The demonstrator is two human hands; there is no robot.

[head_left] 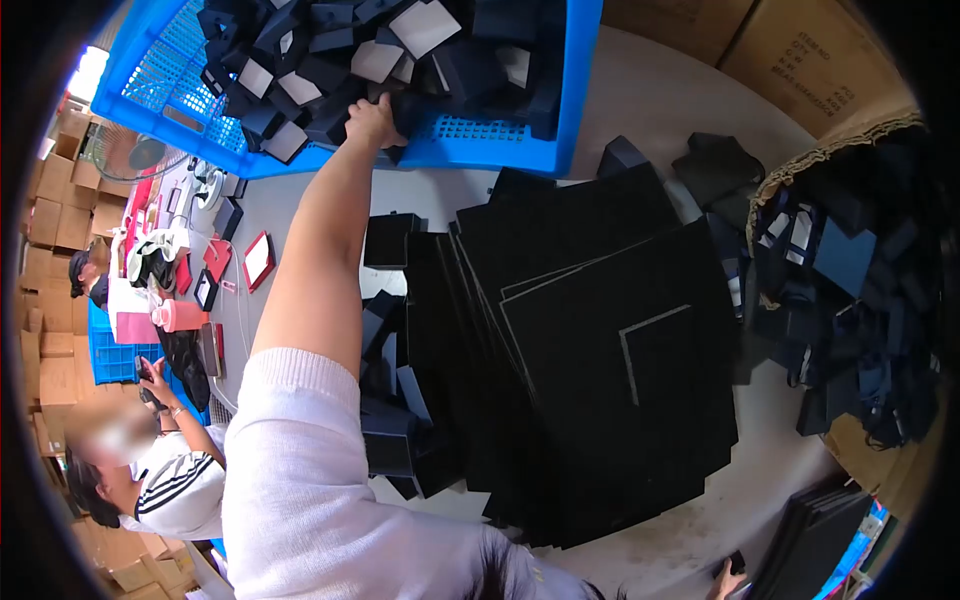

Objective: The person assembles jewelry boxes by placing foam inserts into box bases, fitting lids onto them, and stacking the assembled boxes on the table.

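Observation:
My left hand (372,122), at the end of an outstretched arm, has its fingers closed on a black box at the near rim of the blue crate (480,158). Black boxes (345,38), some with pale panels, fill much of this crate. Below it, a stack of flat black sheets (590,330) lies on the pale table (690,530). My right hand (730,582) is partly cut off at the bottom edge, its fingers bent round a small dark object that is too hidden to name.
A large open carton (855,440) of dark boxes stands at right. Loose black boxes (390,440) lie left of the sheets. Black boards (810,540) stand at lower right. At left, a co-worker (180,480) holds something dark, near a fan (135,152) and cartons.

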